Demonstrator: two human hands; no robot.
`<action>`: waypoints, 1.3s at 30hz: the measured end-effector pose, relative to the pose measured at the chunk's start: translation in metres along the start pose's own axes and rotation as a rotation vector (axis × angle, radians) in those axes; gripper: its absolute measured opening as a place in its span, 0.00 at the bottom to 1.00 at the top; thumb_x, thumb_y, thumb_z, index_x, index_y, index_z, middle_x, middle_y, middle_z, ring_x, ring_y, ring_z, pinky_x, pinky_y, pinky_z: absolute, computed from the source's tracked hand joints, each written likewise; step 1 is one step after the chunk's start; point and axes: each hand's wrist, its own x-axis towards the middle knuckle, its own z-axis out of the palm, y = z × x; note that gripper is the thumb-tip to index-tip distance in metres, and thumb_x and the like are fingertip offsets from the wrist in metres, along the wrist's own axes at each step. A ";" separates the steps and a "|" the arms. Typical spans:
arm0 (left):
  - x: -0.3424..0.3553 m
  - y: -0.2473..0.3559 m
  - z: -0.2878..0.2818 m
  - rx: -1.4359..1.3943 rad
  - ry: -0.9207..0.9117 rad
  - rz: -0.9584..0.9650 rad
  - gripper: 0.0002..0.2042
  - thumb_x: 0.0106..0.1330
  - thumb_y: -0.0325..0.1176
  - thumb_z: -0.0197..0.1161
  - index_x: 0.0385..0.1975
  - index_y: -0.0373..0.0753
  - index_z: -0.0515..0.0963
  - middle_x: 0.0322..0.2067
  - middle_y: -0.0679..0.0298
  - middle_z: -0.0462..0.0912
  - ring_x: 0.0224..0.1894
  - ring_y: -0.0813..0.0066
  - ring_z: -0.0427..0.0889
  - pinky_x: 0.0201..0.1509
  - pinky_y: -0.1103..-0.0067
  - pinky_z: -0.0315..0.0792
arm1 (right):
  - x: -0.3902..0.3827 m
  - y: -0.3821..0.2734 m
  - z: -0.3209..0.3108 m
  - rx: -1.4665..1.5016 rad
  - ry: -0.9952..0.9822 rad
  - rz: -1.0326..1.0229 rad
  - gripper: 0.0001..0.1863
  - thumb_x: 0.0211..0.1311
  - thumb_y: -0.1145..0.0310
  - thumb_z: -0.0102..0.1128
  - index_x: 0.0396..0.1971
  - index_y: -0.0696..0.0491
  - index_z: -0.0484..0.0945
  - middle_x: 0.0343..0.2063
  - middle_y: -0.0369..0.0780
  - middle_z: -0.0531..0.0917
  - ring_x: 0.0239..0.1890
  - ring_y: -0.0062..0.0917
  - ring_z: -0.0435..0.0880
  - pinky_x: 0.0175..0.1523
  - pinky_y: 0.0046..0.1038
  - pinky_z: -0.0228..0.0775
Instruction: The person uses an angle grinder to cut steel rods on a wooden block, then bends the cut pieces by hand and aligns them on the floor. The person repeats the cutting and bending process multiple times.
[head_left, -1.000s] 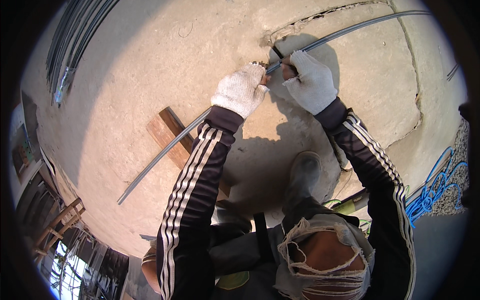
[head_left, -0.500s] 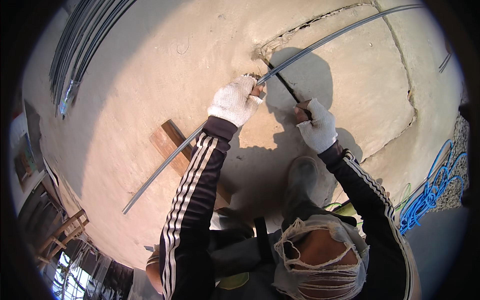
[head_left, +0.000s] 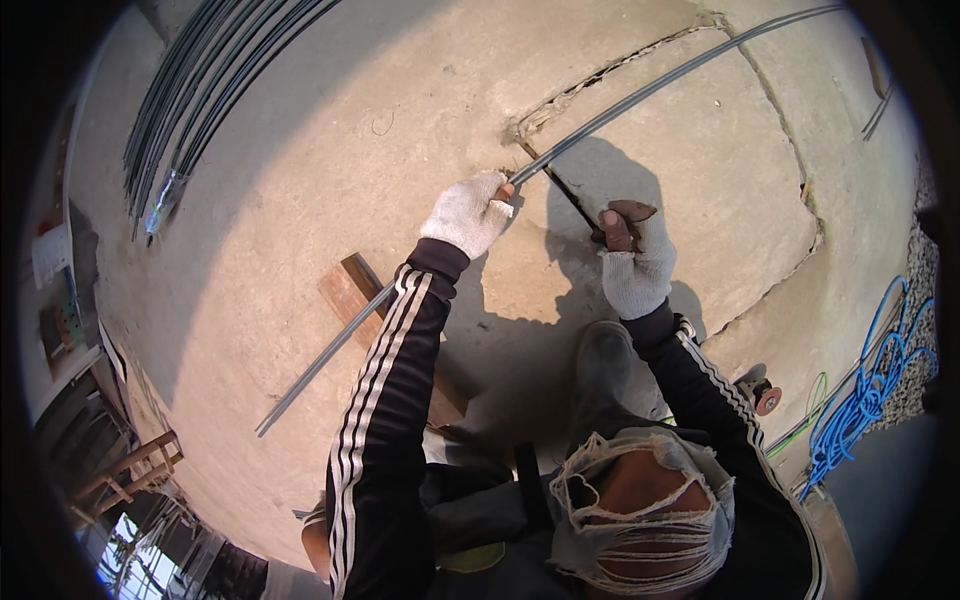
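Observation:
Thin grey metal rods [head_left: 640,98], held side by side, run from the upper right down to the lower left. My left hand [head_left: 468,215], in a white fingerless knit glove, is closed around them near their middle. A slim dark rod [head_left: 565,190] slants beneath the grey rods, its upper end close to my left fingertips. At its lower end my right hand [head_left: 640,258], gloved the same way, is closed on it, with thumb and fingers bent. The grey rods' lower stretch passes over a wooden block [head_left: 347,296], partly behind my left forearm.
More long rods [head_left: 200,90] lie bundled at the upper left. A crack outlines a slab in the concrete floor [head_left: 690,170]. Coiled blue hose [head_left: 860,410] and a small tool with a round reddish disc [head_left: 767,400] lie to the right. Wooden framing [head_left: 125,470] stands lower left.
My right hand has turned, its thumb and fingers now pointing more upward, at the dark rod's lower end. The view has shifted slightly, showing the disc tool. My left hand keeps hold of the grey rods.

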 end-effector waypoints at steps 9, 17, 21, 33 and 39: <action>0.003 0.007 -0.003 0.047 -0.020 -0.050 0.11 0.74 0.39 0.57 0.38 0.37 0.78 0.31 0.43 0.80 0.38 0.37 0.81 0.40 0.59 0.73 | 0.085 -0.014 -0.034 -0.025 0.155 -0.180 0.10 0.75 0.65 0.63 0.46 0.56 0.82 0.34 0.40 0.88 0.37 0.19 0.86 0.45 0.22 0.78; 0.002 0.007 -0.008 0.009 -0.036 -0.079 0.12 0.74 0.41 0.56 0.35 0.38 0.77 0.29 0.43 0.79 0.36 0.37 0.80 0.39 0.56 0.71 | 0.085 0.021 0.021 -0.224 -0.444 -0.413 0.08 0.66 0.72 0.63 0.43 0.56 0.80 0.33 0.46 0.82 0.36 0.46 0.83 0.40 0.39 0.76; 0.004 0.007 -0.010 0.039 -0.030 -0.063 0.10 0.72 0.40 0.56 0.37 0.39 0.77 0.27 0.44 0.80 0.34 0.38 0.81 0.37 0.56 0.72 | 0.103 0.027 0.037 -0.286 -0.499 -0.536 0.07 0.65 0.71 0.62 0.40 0.55 0.78 0.33 0.46 0.80 0.40 0.47 0.81 0.44 0.43 0.75; 0.008 -0.010 -0.004 -0.029 0.013 0.012 0.07 0.67 0.33 0.57 0.38 0.38 0.76 0.30 0.44 0.82 0.34 0.38 0.82 0.37 0.57 0.74 | 0.108 0.029 0.050 -0.398 -0.620 -0.562 0.13 0.52 0.74 0.67 0.37 0.54 0.76 0.34 0.48 0.78 0.41 0.48 0.79 0.44 0.44 0.72; 0.008 -0.009 -0.006 -0.047 -0.048 -0.061 0.11 0.64 0.35 0.59 0.43 0.38 0.79 0.32 0.43 0.83 0.36 0.40 0.84 0.40 0.59 0.75 | 0.109 0.026 0.053 -0.494 -0.616 -0.607 0.08 0.62 0.75 0.64 0.40 0.56 0.79 0.31 0.48 0.79 0.37 0.48 0.79 0.42 0.42 0.70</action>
